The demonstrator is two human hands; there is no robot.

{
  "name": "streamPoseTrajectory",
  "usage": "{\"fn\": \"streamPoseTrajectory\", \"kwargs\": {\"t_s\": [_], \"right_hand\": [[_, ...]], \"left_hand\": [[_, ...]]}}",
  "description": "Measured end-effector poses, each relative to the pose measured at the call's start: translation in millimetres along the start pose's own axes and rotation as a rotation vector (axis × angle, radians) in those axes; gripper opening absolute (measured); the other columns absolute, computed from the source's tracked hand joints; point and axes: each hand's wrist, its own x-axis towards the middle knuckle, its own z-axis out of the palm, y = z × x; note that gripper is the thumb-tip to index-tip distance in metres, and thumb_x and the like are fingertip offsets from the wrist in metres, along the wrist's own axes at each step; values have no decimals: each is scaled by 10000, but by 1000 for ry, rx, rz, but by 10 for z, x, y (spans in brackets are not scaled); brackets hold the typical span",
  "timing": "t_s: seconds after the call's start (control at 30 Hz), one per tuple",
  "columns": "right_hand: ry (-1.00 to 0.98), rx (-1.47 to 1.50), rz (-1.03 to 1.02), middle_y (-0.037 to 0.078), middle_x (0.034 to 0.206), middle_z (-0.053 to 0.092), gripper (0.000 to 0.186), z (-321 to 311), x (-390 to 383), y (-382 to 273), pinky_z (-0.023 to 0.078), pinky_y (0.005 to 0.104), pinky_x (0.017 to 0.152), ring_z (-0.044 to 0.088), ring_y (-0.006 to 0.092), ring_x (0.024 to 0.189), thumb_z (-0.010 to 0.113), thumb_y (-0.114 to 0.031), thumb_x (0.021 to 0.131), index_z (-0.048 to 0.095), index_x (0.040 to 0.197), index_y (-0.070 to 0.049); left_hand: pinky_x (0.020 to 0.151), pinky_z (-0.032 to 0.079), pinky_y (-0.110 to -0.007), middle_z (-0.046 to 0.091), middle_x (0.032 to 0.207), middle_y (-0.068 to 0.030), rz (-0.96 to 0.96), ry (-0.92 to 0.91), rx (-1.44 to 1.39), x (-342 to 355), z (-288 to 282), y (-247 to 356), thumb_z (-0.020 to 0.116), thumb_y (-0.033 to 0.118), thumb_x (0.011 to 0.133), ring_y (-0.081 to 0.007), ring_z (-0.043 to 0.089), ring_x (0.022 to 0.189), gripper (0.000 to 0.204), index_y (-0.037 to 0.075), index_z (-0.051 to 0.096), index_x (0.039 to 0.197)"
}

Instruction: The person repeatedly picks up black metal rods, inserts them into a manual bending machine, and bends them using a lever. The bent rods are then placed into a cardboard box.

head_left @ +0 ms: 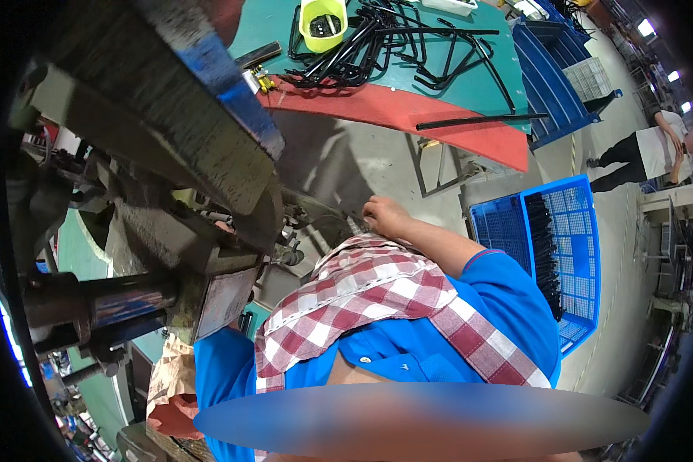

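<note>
My right hand [386,217] is beside the edge of the red-and-white checked apron [362,273], over my lap. Its fingers are curled in; whatever they hold, if anything, is hidden. Just left of it, near the fingertips, a small pale ribbed thing [354,225] shows. A large worn metal machine [185,131] with a blue-painted edge fills the left side, close to my body. My left arm, in a blue sleeve [225,362], goes behind the machine's block. A small skin-coloured patch [225,227] shows among the machine parts, perhaps my left hand; its fingers are hidden.
Ahead, a green table [470,65] with a red edge bears a pile of black bent tube frames [362,50] and a yellow-green bin [309,38] of small parts. A blue crate [581,262] with black rods stands at my right. A person [647,154] stands farther right.
</note>
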Motion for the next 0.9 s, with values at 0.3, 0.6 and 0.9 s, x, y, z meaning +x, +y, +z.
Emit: {"fn": "streamPoseTrajectory", "kwargs": {"t_s": [0.3,0.6,0.9], "right_hand": [[108,-15,-27,101,900,599,114,-308,144,180,487,424,761,595,314,885,647,-163,792,645,874,-84],[100,-155,-81,95,929,607,153,-451,222,210,488,434,784,596,300,920,615,-184,773,651,898,-104],[150,-167,23,79,906,604,134,-510,-166,315,489,426,766,603,283,896,652,-214,770,645,867,-122]], "left_hand": [[705,485,-325,628,777,-68,-95,-1,-138,-554,-430,-249,533,156,886,-226,599,728,160,28,624,913],[701,482,-304,617,769,-55,-18,-113,-264,-242,-239,27,531,168,900,-200,590,722,176,20,626,900],[697,478,-283,607,761,-42,110,-144,-257,425,49,522,529,180,914,-175,581,716,197,12,628,886]]}}
